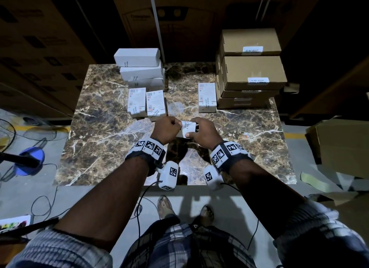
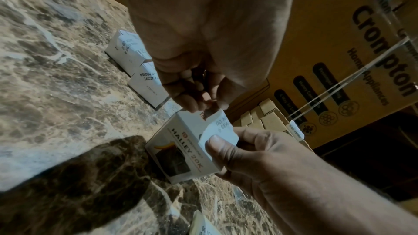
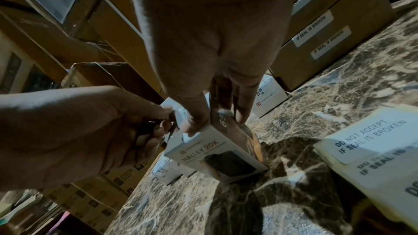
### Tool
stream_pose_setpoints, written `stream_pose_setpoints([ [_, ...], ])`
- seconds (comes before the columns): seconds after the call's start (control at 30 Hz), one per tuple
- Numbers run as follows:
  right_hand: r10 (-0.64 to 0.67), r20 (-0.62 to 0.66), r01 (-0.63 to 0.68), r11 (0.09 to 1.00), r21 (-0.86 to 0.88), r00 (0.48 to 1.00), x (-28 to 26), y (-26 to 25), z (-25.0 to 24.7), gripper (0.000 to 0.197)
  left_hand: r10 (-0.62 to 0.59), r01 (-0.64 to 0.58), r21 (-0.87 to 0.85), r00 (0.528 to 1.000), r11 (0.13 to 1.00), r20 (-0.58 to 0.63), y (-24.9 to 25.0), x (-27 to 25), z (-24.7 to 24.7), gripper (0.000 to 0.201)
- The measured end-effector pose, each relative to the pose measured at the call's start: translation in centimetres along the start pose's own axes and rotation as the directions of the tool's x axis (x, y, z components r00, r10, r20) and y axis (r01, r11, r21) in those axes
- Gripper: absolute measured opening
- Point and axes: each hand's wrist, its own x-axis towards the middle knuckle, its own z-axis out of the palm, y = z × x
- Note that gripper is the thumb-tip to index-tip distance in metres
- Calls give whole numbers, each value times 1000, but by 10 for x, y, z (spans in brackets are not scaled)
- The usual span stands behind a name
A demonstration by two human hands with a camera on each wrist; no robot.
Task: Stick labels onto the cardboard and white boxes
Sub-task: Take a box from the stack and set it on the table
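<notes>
A small white box marked "HALLEY 20K" (image 2: pixel 181 153) stands on the marble table (image 1: pixel 99 118) near its middle. My right hand (image 1: pixel 191 131) grips this white box (image 3: pixel 217 153), thumb on one side and fingers on the other. The thumb presses a white "DO NOT ACCEPT IF SEAL IS BROKEN" label (image 1: pixel 188 127) onto the box top. My left hand (image 1: pixel 177 126) pinches the far end of the label (image 2: pixel 222 129) between thumb and fingertips (image 2: pixel 192 104). The label curls up off the box at that end.
Two labelled white boxes (image 1: pixel 146 102) lie just beyond my hands, and a stack of white boxes (image 1: pixel 139 68) stands behind them. Another white box (image 1: pixel 207 97) leans by the labelled cardboard boxes (image 1: pixel 251 72) at the back right. A label sheet pile (image 3: pixel 373 149) lies near my right wrist.
</notes>
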Motion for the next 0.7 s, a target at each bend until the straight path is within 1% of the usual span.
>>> stream_pose_setpoints([
  [0.13, -4, 3, 3, 1000, 3, 1000, 1, -1, -1, 47, -9, 9, -25, 1000, 1000, -17, -3, 1, 2, 20],
  [0.23, -9, 1, 9, 1000, -6, 1000, 1, -2, 0, 46, 1, -1, 18, 1000, 1000, -25, -2, 1, 3, 23],
  [0.3, -16, -6, 15, 1000, -22, 1000, 1, -1, 0, 43, -20, 20, 36, 1000, 999, -6, 0, 2, 3, 26],
  [0.43, -11, 1, 11, 999, -42, 1000, 2, -2, 0, 43, -93, 93, -13, 995, 996, 34, 5, 4, -2, 31],
  [0.7, -24, -4, 23, 996, -84, 1000, 1, -1, 2, 44, -157, 161, -17, 980, 987, 124, 10, 9, -12, 36],
])
